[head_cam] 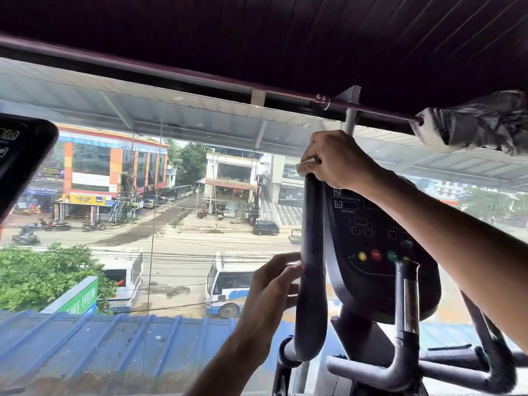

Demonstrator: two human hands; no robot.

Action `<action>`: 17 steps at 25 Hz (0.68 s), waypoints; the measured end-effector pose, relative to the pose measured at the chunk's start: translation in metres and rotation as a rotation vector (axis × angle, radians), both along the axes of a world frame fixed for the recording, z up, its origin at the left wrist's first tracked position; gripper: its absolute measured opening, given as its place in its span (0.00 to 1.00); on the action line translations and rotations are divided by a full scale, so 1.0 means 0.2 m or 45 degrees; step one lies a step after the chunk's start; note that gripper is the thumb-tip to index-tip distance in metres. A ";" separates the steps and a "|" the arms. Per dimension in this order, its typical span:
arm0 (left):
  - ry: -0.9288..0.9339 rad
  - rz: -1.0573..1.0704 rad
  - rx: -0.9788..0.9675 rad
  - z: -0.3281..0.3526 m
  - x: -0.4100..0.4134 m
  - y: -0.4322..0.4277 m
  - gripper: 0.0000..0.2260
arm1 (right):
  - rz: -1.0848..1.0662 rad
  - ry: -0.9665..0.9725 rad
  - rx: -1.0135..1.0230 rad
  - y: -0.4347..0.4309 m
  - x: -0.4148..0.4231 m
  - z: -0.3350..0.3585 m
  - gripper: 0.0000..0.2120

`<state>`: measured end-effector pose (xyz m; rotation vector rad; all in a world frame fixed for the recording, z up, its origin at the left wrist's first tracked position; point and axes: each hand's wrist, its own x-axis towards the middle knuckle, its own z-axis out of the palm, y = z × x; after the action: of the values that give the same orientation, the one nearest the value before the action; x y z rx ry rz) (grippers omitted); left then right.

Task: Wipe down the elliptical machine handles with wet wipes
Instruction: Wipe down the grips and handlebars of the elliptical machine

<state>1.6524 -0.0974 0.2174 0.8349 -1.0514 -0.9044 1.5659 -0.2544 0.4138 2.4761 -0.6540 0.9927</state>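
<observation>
The dark padded handle stands upright just left of the console. At its top end the right hand curls over it, pinching a white wet wipe against the grip. Lower down, the left hand curls its fingers round the handle's side, steadying it. I'd judge the wiping is only at the top, with the length below left to do. The second handle, up on the right in a crumpled covering, looks untouched.
</observation>
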 end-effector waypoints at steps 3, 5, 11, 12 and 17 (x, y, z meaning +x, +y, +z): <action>-0.021 -0.005 0.002 -0.01 0.01 0.00 0.10 | -0.031 0.020 0.020 0.02 0.01 -0.01 0.05; -0.019 -0.004 0.006 -0.01 0.01 -0.01 0.10 | -0.091 0.137 0.119 0.08 0.02 0.00 0.04; -0.018 -0.004 0.013 -0.03 0.01 -0.01 0.11 | -0.207 0.571 0.302 0.24 0.02 -0.02 0.04; -0.018 -0.008 0.012 -0.03 0.01 -0.01 0.11 | -0.189 0.537 0.260 0.24 0.02 -0.05 0.03; 0.015 -0.033 -0.003 -0.02 0.01 0.00 0.11 | -0.126 0.516 0.151 0.29 -0.03 -0.18 0.06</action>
<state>1.6547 -0.0974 0.2128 0.8147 -1.0546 -0.9291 1.5589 -0.1957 0.3782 2.6067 -0.7056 0.4045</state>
